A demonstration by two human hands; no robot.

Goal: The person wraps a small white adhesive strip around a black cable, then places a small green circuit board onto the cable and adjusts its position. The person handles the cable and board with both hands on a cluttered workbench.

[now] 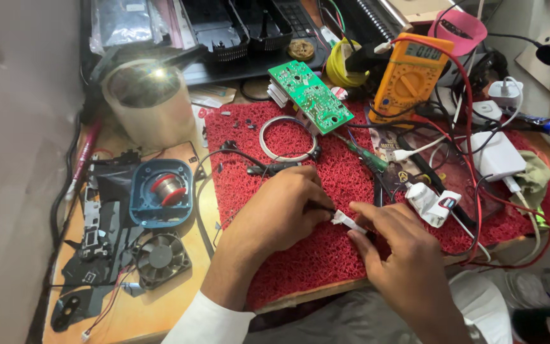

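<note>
White connector sits low-centre over the red mat, pinched between both hands. Right hand has thumb and forefinger clamped on the connector's right end. Left hand is curled tight, fingertips meeting the connector's left end where a thin black wire comes out; the exact grip under the fingers is hidden, but it is closed on the wire at the connector. Both hands hover just above the mat, near the front edge of the counter. Further back on the mat: green circuit board lying tilted, a white wire ring just beside it, and a green-handled screwdriver to the right of the ring. Yellow multimeter stands behind, red lead running down the right side. White tube lies near the right hand, white adapter beyond it. Left of the mat, on bare wood: blue round housing with a red-and-metal core, small black fan just below it, clear cylindrical container behind them. White sleeve on the left forearm.
</note>
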